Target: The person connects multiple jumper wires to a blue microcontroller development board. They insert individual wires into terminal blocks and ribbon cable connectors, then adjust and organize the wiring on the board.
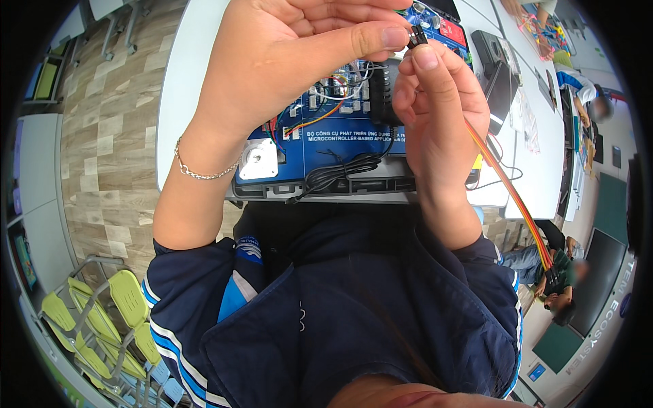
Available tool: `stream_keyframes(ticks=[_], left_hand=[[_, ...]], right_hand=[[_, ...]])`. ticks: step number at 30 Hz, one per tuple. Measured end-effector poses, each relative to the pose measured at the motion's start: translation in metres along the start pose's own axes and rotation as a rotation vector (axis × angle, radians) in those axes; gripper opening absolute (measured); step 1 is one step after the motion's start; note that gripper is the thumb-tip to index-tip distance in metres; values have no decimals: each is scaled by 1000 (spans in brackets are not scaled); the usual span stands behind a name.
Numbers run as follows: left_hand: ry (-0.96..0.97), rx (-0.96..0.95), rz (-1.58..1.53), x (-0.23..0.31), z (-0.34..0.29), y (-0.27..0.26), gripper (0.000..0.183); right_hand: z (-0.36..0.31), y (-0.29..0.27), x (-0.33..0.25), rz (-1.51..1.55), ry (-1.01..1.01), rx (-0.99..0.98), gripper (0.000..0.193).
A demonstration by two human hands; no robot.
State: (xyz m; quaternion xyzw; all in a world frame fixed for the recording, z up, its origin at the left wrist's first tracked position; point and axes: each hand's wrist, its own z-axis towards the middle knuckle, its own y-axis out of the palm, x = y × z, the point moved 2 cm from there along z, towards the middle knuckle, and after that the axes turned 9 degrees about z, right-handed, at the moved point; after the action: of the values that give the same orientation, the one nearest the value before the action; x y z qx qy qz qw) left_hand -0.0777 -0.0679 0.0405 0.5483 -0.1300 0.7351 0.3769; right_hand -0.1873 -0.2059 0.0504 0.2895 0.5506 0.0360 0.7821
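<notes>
Up over the table, my right hand (445,102) pinches the black plug end (417,37) of a ribbon of jumper wires (507,183) between thumb and fingers. The red, orange, yellow and brown strands trail down past my right forearm to black plugs (551,276) at their loose end. My left hand (326,41) reaches in from the left, its thumb tip and fingers at the same black plugs. Beneath both hands lies a blue electronics training board (340,153) with white sockets and coloured wires, partly hidden by my hands and arms.
A coiled black cable (343,170) rests on the board's front edge. A black box-shaped device (500,92) stands right of the board on the white table (178,102). Green chairs (126,299) are at the lower left. Other people (561,285) are off to the right.
</notes>
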Motion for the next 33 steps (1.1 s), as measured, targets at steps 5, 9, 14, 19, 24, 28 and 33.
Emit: stream_keyframes(ticks=[5, 9, 14, 19, 24, 28, 33], left_hand=[[-39, 11, -24, 2, -1, 1, 36], [-47, 7, -34, 2, 0, 1, 36], [3, -13, -7, 1, 0, 1, 33], [10, 1, 32, 2, -1, 1, 29], [4, 21, 32, 5, -1, 2, 27], [-45, -3, 5, 5, -1, 1, 28], [-121, -31, -26, 5, 0, -5, 26]], right_hand=[[-1, -1, -1, -48, -35, -10, 21], [-1, -2, 0, -209, -94, -10, 18], [-1, -4, -2, -226, -83, -48, 18], [0, -2, -2, -229, -31, -44, 25], [0, 0, -1, -286, -8, 2, 27], [2, -3, -3, -175, 38, 8, 26], [2, -4, -4, -262, 41, 8, 25]])
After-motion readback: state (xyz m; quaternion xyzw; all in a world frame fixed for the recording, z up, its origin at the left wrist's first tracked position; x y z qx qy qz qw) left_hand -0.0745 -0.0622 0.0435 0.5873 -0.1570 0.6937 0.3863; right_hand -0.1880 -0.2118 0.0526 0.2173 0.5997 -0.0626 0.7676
